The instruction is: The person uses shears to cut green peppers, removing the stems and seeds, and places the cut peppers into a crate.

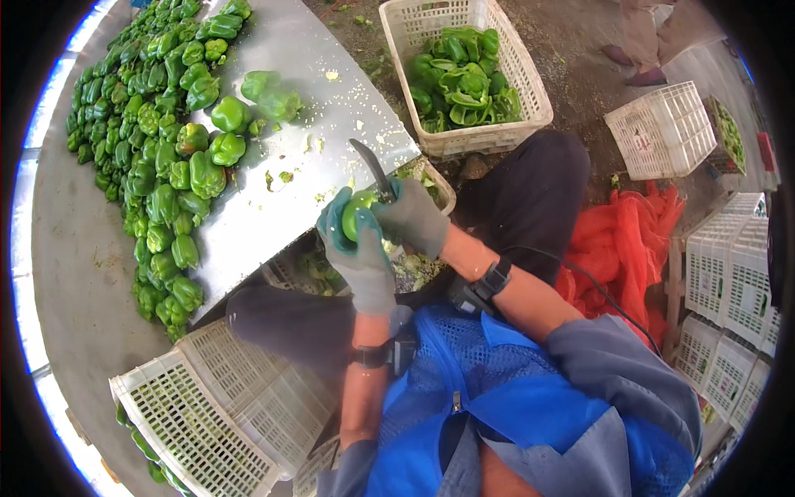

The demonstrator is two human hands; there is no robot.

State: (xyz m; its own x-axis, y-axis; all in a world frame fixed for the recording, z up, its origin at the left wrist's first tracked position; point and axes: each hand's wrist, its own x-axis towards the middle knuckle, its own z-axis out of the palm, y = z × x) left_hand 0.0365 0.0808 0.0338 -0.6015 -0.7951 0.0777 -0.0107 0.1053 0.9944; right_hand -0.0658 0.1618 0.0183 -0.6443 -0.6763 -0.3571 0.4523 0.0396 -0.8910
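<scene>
Head view: the left hand (pixel 362 253), in a grey glove with teal fingers, is closed around a green bell pepper (pixel 358 214), its fingers wrapping the left side and the thumb lying along the right. The pepper sits in front of the person's chest, just off the near corner of a shiny metal tabletop (pixel 331 103). The right hand (pixel 418 219), in a similar grey glove, grips a curved-bladed knife (pixel 373 166) right beside the pepper; the handle is mostly hidden in the fist, and the dark blade points up and to the left, clear of the pepper. Whether the right fingertips touch the pepper, I cannot tell.

On the tabletop, a large heap of green bell peppers (pixel 149 157) spreads along the left side, with a few loose ones near its inner edge and pale seeds and scraps scattered over the metal. Beyond the right hand, a white plastic crate (pixel 542 103) on the ground holds cut green peppers (pixel 468 83). Red mesh netting (pixel 617 248) lies bunched to the person's right, near stacked white crates (pixel 725 277). Another slatted crate (pixel 195 418) stands tilted at lower left. At upper right, another person's brown shoes (pixel 646 78) show.
</scene>
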